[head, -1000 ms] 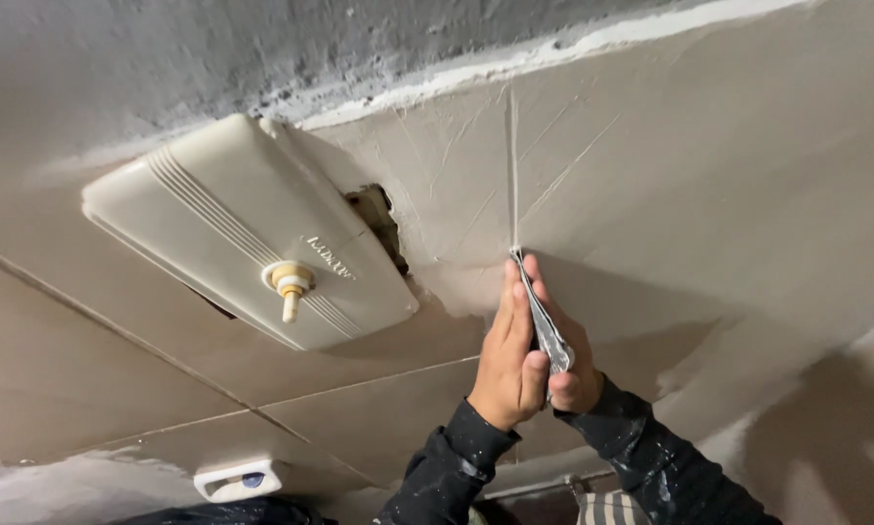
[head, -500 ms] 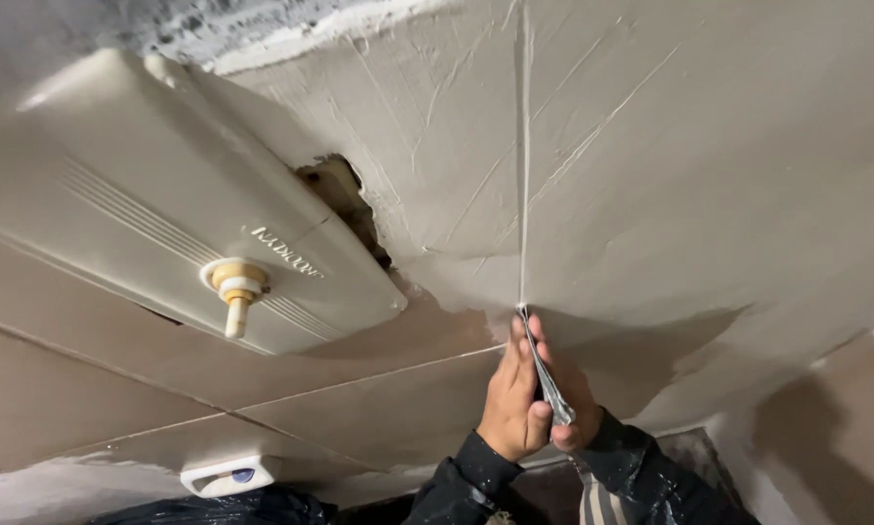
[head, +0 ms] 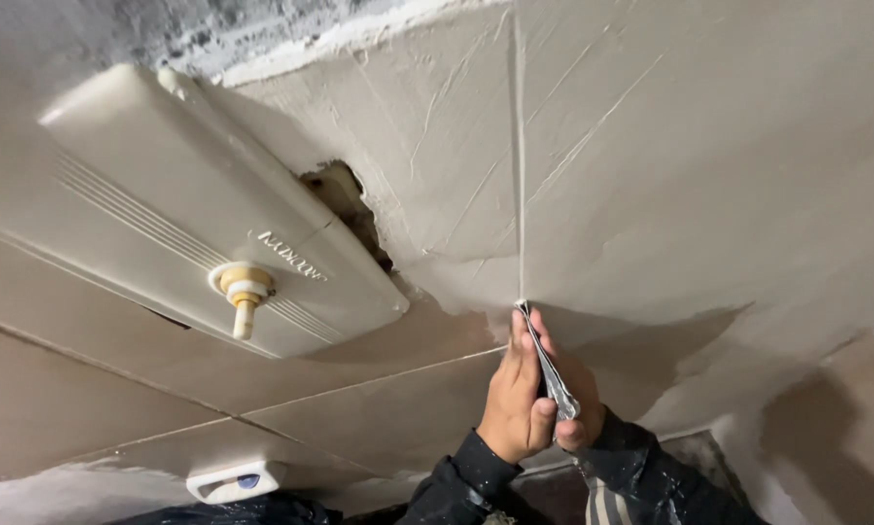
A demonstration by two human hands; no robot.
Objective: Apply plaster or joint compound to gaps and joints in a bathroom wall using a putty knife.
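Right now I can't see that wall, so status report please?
Left hand and right hand clamp plaster-caked trowel, tip at ridge line in wet plaster. Cream cistern left, apart; ragged hole beside it.

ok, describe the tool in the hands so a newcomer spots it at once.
Start at the big cream plastic cistern on the plastered wall, then move right to the two hands pressed together. Between them stands the thin grey plaster-smeared metal blade, tip touching the wall at the foot of a vertical scored line.

Black sleeves w/ pale flecks, bare hands (head: 539, 403).
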